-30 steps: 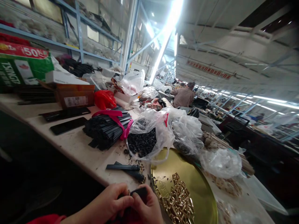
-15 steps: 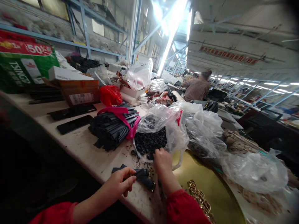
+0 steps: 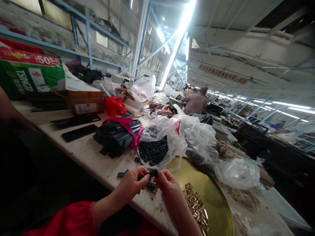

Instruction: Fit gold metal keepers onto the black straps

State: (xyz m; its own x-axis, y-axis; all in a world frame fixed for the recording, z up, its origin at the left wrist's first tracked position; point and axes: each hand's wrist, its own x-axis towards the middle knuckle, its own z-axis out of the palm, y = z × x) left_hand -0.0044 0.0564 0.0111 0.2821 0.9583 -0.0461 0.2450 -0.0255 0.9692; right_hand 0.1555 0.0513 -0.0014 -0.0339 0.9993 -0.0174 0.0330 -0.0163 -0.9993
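Observation:
My left hand (image 3: 136, 180) pinches a narrow dark strap (image 3: 147, 175) between thumb and fingers. My right hand (image 3: 168, 183) is closed at the strap's far end on a small black loop (image 3: 155, 173), which the fingertips partly cover. The two hands almost meet above the table edge. Beneath them lie more dark straps (image 3: 151, 186), one with a gold-coloured buckle end, partly hidden by the hands. Just beyond is an open clear plastic bag (image 3: 173, 144) with a heap of small black loops (image 3: 154, 151) in it.
A round gold tray (image 3: 219, 203) with gold buckles (image 3: 197, 205) sits to the right. A strap bundle (image 3: 118, 136) tied with pink ribbon, a black phone (image 3: 79, 132) and a cardboard box (image 3: 86, 102) stand left. Another person's arm (image 3: 10, 111) shows at far left; a person (image 3: 195, 102) sits farther back.
My right hand has come back from the heap of black loops to the strap end at my left hand. The view has shifted slightly, and another person's arm has entered at left.

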